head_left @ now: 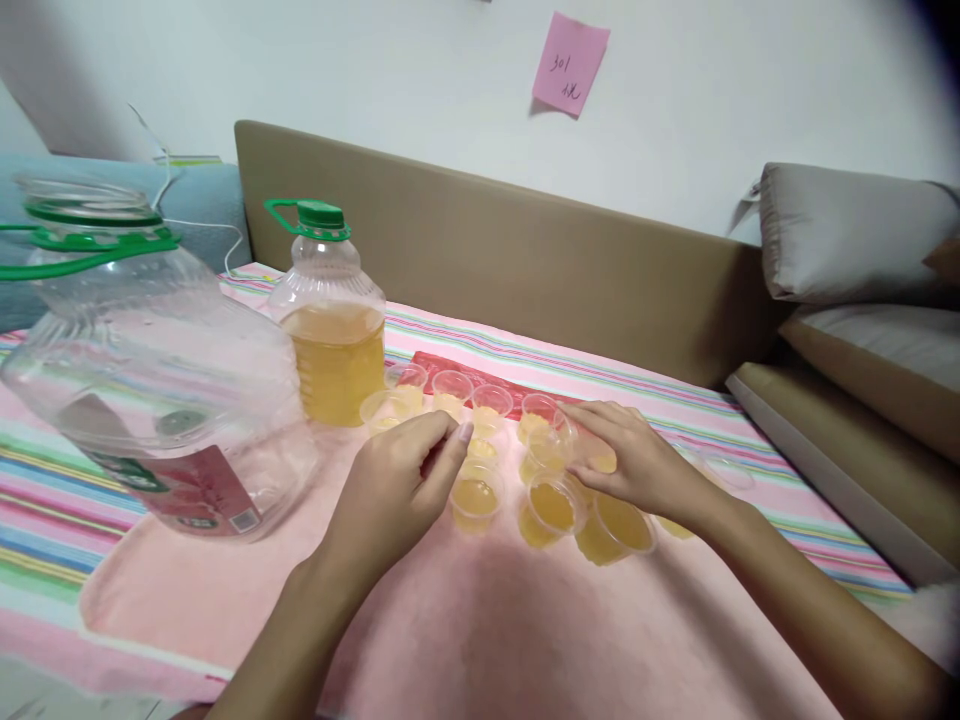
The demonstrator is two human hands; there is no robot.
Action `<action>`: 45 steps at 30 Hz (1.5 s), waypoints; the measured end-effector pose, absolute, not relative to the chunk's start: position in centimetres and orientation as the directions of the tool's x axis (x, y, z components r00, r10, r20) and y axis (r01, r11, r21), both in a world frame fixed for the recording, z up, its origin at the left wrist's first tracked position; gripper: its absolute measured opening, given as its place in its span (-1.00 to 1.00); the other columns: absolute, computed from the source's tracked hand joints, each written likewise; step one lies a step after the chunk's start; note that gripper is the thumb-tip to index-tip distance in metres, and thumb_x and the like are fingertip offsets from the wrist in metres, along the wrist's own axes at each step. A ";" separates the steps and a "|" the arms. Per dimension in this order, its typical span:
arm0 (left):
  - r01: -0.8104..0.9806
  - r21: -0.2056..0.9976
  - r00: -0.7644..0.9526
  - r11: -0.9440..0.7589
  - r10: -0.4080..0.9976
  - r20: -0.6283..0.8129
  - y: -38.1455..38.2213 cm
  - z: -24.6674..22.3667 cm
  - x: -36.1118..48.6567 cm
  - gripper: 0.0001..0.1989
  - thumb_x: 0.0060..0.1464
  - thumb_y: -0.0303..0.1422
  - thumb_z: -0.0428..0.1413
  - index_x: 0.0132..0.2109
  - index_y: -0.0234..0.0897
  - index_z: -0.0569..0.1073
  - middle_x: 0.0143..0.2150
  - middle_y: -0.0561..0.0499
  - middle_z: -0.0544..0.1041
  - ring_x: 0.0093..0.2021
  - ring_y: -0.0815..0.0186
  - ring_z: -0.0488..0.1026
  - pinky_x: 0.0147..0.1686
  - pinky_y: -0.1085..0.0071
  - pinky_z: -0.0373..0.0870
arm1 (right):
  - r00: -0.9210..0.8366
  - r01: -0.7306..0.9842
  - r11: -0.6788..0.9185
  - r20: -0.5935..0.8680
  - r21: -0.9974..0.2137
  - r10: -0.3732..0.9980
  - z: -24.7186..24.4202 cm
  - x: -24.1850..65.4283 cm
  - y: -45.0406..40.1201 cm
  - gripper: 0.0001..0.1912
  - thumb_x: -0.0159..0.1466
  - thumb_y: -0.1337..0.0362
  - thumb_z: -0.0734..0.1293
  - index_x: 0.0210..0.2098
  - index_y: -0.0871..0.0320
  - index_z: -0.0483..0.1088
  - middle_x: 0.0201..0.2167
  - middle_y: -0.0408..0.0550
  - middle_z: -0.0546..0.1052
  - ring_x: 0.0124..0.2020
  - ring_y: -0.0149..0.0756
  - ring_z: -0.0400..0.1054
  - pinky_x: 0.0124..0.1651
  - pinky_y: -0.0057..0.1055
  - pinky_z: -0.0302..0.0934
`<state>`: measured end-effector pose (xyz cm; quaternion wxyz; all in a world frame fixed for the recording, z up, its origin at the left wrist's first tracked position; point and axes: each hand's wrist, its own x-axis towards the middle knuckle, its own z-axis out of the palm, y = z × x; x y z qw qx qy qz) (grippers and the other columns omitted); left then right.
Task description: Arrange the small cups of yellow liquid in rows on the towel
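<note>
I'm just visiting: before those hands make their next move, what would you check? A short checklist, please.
1. Bottle capped: ok, its green cap is on.
2. Jug capped: not ok, its mouth is open.
3. Liquid in the front cups: ok, yellowish liquid shows.
4. Left hand clear of the cups: cannot tell, it overlaps them in view.
5. Right hand gripping a cup: cannot tell, its fingers are among them.

On the striped bed [45,505] lies a pink cloth [180,590]. Yellow-filled cups [475,500] stand on it, red plastic [480,375] just behind them, a part-full bottle [337,350] and an empty bottle [187,360] to their left.
</note>
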<state>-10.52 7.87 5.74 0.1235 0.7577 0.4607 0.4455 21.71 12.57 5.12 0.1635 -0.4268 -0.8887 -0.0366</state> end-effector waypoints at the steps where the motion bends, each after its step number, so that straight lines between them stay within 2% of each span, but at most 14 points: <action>1: 0.589 0.595 0.179 -0.546 0.807 0.563 7.9 5.7 -10.5 -0.61 0.41 -0.32 0.00 -0.46 -0.22 0.24 -0.54 0.15 0.24 -0.53 0.40 0.17 -0.47 0.35 0.06 | -0.595 0.766 0.640 0.314 -0.056 0.740 5.1 21.7 12.7 -0.25 0.38 0.20 0.40 0.49 -0.13 0.12 0.29 0.05 0.44 0.25 0.10 0.36 0.24 0.17 0.28; 8: 0.598 0.579 0.182 -0.554 0.798 0.574 8.0 5.6 -10.6 -0.60 0.42 -0.32 0.00 -0.46 -0.21 0.19 -0.54 0.15 0.23 -0.53 0.40 0.17 -0.47 0.35 0.05 | -0.676 0.722 0.689 0.282 0.066 0.681 6.6 20.6 12.7 -0.35 0.36 0.31 0.41 0.39 -0.04 0.25 0.26 0.06 0.48 0.24 0.11 0.33 0.24 0.18 0.22; 15: 0.606 0.572 0.184 -0.552 0.797 0.575 7.9 5.8 -10.5 -0.59 0.41 -0.31 0.00 -0.47 -0.21 0.16 -0.55 0.15 0.23 -0.54 0.40 0.16 -0.48 0.36 0.04 | -0.753 0.654 0.737 0.233 0.168 0.615 8.7 19.0 12.3 -0.25 0.26 0.49 0.44 0.37 -0.06 0.27 0.28 0.06 0.44 0.25 0.10 0.32 0.22 0.12 0.24; 21: 0.609 0.575 0.189 -0.546 0.804 0.563 7.8 5.7 -10.5 -0.59 0.41 -0.30 0.00 -0.46 -0.21 0.19 -0.55 0.15 0.25 -0.54 0.38 0.18 -0.48 0.36 0.05 | -0.769 0.639 0.748 0.185 0.179 0.612 9.1 18.5 12.0 -0.23 0.21 0.49 0.51 0.34 -0.09 0.32 0.20 0.05 0.44 0.25 0.11 0.30 0.21 0.11 0.29; 26: 0.595 0.610 0.214 -0.523 0.835 0.507 7.9 5.4 -10.2 -0.65 0.43 -0.27 0.00 -0.39 -0.21 0.32 -0.49 0.13 0.35 -0.49 0.37 0.28 -0.46 0.37 0.12 | -0.736 0.674 0.714 0.260 0.188 0.625 8.4 19.0 12.0 -0.28 0.26 0.46 0.48 0.35 -0.03 0.31 0.21 0.12 0.43 0.27 0.15 0.26 0.22 0.14 0.29; 29: 0.568 0.630 0.222 -0.530 0.836 0.503 7.9 5.5 -9.5 -0.76 0.42 -0.28 0.02 -0.27 -0.20 0.41 -0.41 0.12 0.43 -0.43 0.35 0.35 -0.42 0.37 0.21 | -0.672 0.724 0.679 0.348 0.122 0.654 7.8 19.4 11.8 -0.28 0.32 0.37 0.45 0.42 -0.04 0.24 0.22 0.13 0.41 0.24 0.13 0.28 0.24 0.14 0.29; 33: 0.529 0.615 0.248 -0.585 0.800 0.546 8.0 5.6 -8.4 -0.88 0.41 -0.31 0.03 -0.12 -0.19 0.43 -0.24 0.06 0.52 -0.25 0.27 0.46 -0.28 0.32 0.34 | -0.512 0.788 0.610 0.460 -0.084 0.725 6.5 19.7 11.1 -0.28 0.39 0.22 0.42 0.46 -0.08 0.14 0.22 0.08 0.43 0.23 0.09 0.32 0.26 0.13 0.30; 38: 0.513 0.577 0.280 -0.636 0.759 0.588 8.1 5.7 -7.1 -0.87 0.42 -0.33 0.03 0.03 -0.21 0.41 -0.04 -0.04 0.56 -0.06 0.19 0.51 -0.08 0.21 0.46 | -0.303 0.806 0.518 0.553 -0.285 0.776 4.9 19.6 10.2 -0.40 0.38 0.10 0.45 0.34 -0.08 0.25 0.25 0.05 0.47 0.24 0.16 0.34 0.26 0.21 0.29; 42: 0.453 0.620 0.270 -0.640 0.762 0.589 8.2 5.8 -6.0 -0.74 0.45 -0.31 0.02 0.20 -0.17 0.38 0.17 -0.08 0.57 0.16 0.15 0.52 0.14 0.14 0.49 | -0.244 0.798 0.505 0.589 -0.329 0.770 4.4 19.6 8.7 -0.42 0.40 0.09 0.45 0.34 -0.08 0.26 0.24 0.07 0.47 0.24 0.15 0.35 0.25 0.20 0.30; 45: 0.447 0.605 0.325 -0.659 0.750 0.576 8.2 5.6 -5.2 -0.52 0.39 -0.17 0.15 0.34 -0.15 0.28 0.34 -0.13 0.49 0.32 0.07 0.46 0.27 0.06 0.46 | -0.307 0.787 0.558 0.616 -0.264 0.725 4.2 19.8 7.4 -0.42 0.42 0.14 0.43 0.37 -0.05 0.25 0.27 0.09 0.41 0.28 0.12 0.30 0.26 0.17 0.30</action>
